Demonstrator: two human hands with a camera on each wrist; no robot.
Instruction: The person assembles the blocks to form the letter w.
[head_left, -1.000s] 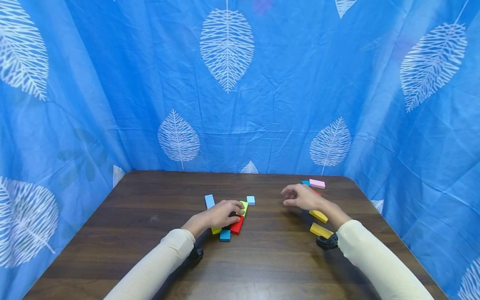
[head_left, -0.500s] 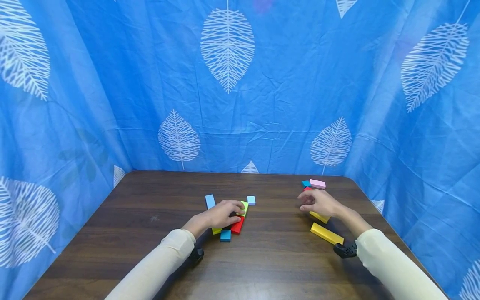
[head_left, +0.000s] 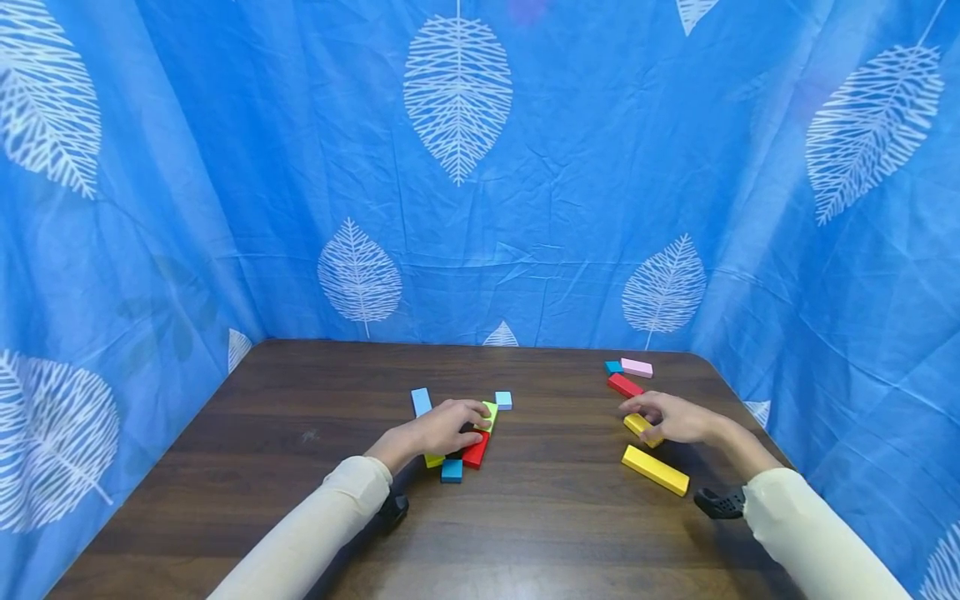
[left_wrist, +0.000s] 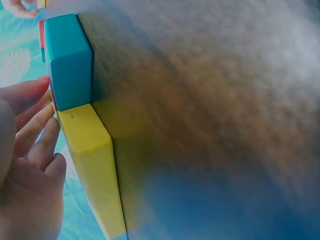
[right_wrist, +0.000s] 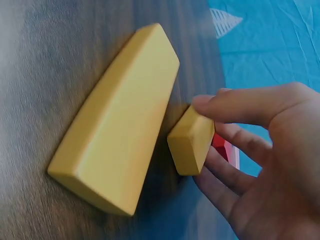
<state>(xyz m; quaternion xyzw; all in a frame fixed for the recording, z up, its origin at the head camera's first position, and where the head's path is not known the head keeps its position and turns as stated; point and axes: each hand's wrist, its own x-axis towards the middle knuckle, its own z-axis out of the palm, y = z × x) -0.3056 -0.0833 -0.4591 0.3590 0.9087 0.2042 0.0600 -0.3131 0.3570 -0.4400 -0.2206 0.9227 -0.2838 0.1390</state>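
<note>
On the left, my left hand lies over a cluster of blocks, its fingertips at a lime block and its thumb at a red block. A teal block and a yellow block stand close to that hand in the left wrist view. Over to the right, my right hand hovers around a short yellow block, thumb at one side and fingers past the other; the block appears to rest on the table. Beside it lies a longer yellow block.
Beyond the right hand lie a red block, a teal block and a pink block. Two light blue blocks, one long and one small, flank the left cluster. A blue leaf-print curtain surrounds the wooden table.
My right hand has moved right and nearer, from left of the right-hand blocks to the short yellow block, uncovering the red block and the long yellow one. My left hand stays put.
</note>
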